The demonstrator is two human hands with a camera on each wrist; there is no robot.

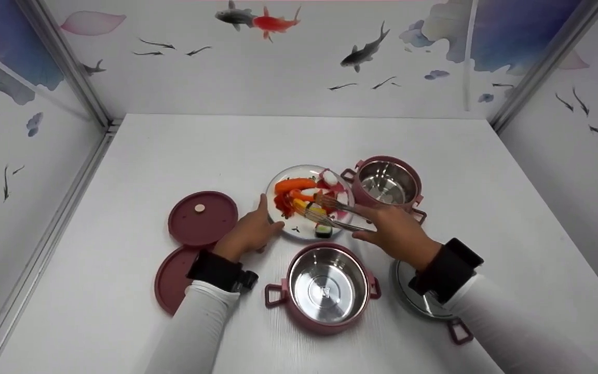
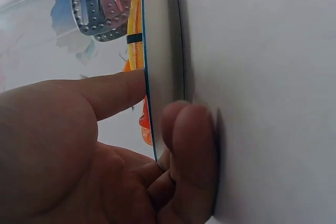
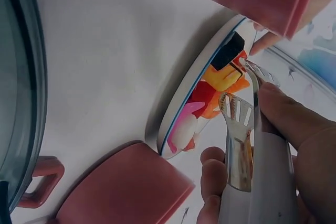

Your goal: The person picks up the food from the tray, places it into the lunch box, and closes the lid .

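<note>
My left hand (image 1: 249,232) grips the near left rim of a white, blue-edged plate (image 1: 287,227). In the left wrist view its thumb lies on the rim of the plate (image 2: 164,51), with curled fingers at the underside. My right hand (image 1: 402,235) holds metal serving tongs (image 1: 351,227), their slotted tips spread over the food. On the plate lie an orange carrot-like piece (image 1: 295,185), a yellow piece with a dark band (image 1: 307,209), a dark-wrapped sushi roll (image 1: 323,231) and a white-and-pink piece (image 1: 329,177). Whether the tips touch food, I cannot tell.
A pink steel-lined pot (image 1: 325,324) stands in front of the plate; a smaller pot (image 1: 362,195) stands beside it at right. Two dark red lids (image 1: 203,222) lie at left, partly under my left arm. A glass lid (image 1: 417,297) lies beneath my right wrist.
</note>
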